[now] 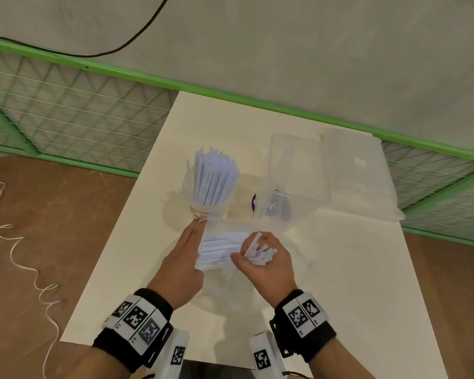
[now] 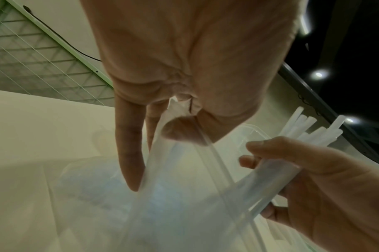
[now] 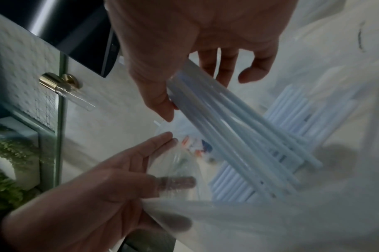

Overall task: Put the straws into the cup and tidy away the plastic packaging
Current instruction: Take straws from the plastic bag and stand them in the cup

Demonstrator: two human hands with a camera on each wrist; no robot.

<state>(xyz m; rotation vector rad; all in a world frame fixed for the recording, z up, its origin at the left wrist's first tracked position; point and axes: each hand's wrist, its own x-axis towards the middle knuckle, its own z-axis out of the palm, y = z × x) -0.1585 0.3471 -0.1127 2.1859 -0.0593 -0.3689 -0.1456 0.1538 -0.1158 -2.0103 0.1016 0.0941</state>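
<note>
**Thin plastic, loose straws: a handful on its way out of the bag**

Clear film and pale blue tubes fill the near middle of the white table (image 1: 340, 269), where a person works a bundle of straws (image 1: 259, 251) out of the plastic packaging (image 1: 219, 248). The left hand (image 1: 182, 265) pinches the bag's edge between thumb and fingers; the right hand (image 1: 266, 265) is curled round the bundle, its ends fanning above the knuckles. More straws lie in the bag below. The cup (image 1: 207, 198), just beyond the hands, already stands packed with straws, and an open clear container (image 1: 298, 187) sits to its right.

The risk looks plain: the held straws are splayed rather than squared, so a loose grip could drop a few onto the table or floor. The cup appears nearly full and light, so pushing another bunch in at an angle might tip it or knock others out. A sharp tug on the bag could scatter what remains inside.
</note>
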